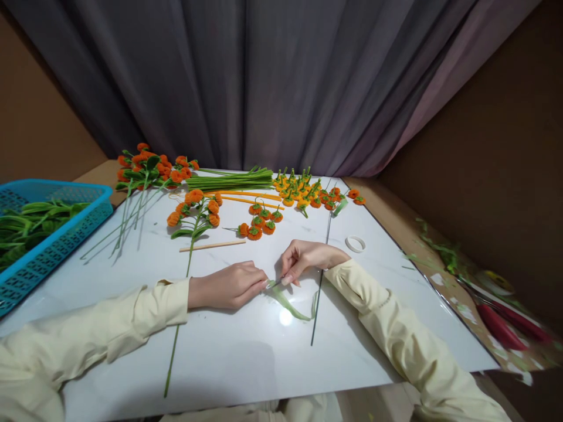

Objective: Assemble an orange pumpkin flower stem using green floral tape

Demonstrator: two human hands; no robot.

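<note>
My left hand point(235, 287) is closed, its fingertips at one end of a thin dark wire point(275, 283). My right hand point(308, 259) pinches the wire's other end between thumb and fingers, a short gap away. A strip of pale green floral tape point(288, 306) trails from beside the left fingertips onto the white board. Under my right wrist runs a long dark rod point(315, 316). A stem with orange pipe-cleaner flowers point(193, 199) lies beneath my left forearm. Just beyond my hands sits a cluster of small orange flower heads point(257, 225).
A blue basket point(94, 217) of green leaves stands left. Farther back lie finished orange flower stems point(152, 167), green pipe cleaners point(233, 180) and yellow flower heads point(297, 189). A wooden stick point(212, 246) and a white tape ring point(355, 244) lie nearer. Red-handled pliers point(501, 326) are at right.
</note>
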